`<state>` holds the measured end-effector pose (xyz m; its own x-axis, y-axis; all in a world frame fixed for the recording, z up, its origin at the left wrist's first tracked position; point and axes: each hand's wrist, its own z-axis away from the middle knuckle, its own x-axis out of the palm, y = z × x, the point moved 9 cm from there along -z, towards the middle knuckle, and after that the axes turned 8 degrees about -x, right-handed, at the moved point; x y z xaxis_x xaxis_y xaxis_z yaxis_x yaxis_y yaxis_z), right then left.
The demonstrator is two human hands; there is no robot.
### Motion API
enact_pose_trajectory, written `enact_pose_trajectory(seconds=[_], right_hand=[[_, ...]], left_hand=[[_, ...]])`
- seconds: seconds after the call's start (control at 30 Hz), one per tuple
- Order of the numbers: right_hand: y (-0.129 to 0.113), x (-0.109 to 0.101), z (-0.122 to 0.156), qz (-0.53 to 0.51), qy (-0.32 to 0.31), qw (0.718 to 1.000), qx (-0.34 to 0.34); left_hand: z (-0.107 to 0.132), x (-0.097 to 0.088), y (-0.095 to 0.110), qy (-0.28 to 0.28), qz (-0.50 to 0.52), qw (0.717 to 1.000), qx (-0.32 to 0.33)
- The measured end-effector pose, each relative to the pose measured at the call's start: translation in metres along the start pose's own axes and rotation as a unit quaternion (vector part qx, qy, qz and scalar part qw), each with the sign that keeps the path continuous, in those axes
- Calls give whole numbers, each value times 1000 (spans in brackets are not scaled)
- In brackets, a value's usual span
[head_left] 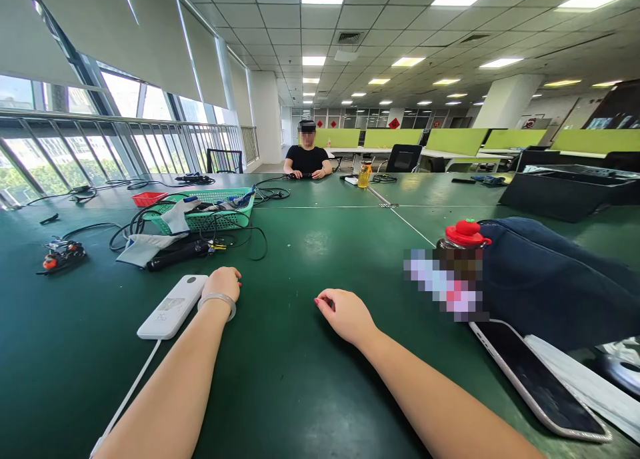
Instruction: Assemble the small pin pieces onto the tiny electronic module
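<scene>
My left hand (222,284) rests on the green table (310,259) with its fingers curled under in a loose fist, a bangle on the wrist. It lies right beside a white power bank (173,306) with a white cable running toward me. My right hand (345,314) also rests on the table, fingers curled in, with nothing visible in it. Neither hand touches any object that I can see.
A green basket (210,212) with cables and gloves stands at the back left, a black cylinder (177,254) before it. A bottle with a red cap (465,236), dark cloth (555,279) and a phone (537,379) lie at my right. A person (307,156) sits across the table.
</scene>
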<state>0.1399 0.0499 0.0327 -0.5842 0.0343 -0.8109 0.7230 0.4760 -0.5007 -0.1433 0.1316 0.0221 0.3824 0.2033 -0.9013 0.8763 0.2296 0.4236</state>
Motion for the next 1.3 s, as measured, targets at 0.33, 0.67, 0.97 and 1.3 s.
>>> enact_pose_trajectory(seconds=[0.33, 0.67, 0.97, 1.3], right_hand=[[3, 1, 0, -14, 6, 1000, -2], [4, 21, -1, -84, -44, 995, -20], [29, 29, -7, -97, -5, 995, 39], [45, 17, -7, -96, -10, 991, 94]], left_hand=[[8, -8, 12, 46, -59, 997, -3], [9, 26, 26, -51, 188, 981, -11], [110, 48, 151, -253, 406, 867, 143], [114, 55, 138, -306, 473, 823, 71]])
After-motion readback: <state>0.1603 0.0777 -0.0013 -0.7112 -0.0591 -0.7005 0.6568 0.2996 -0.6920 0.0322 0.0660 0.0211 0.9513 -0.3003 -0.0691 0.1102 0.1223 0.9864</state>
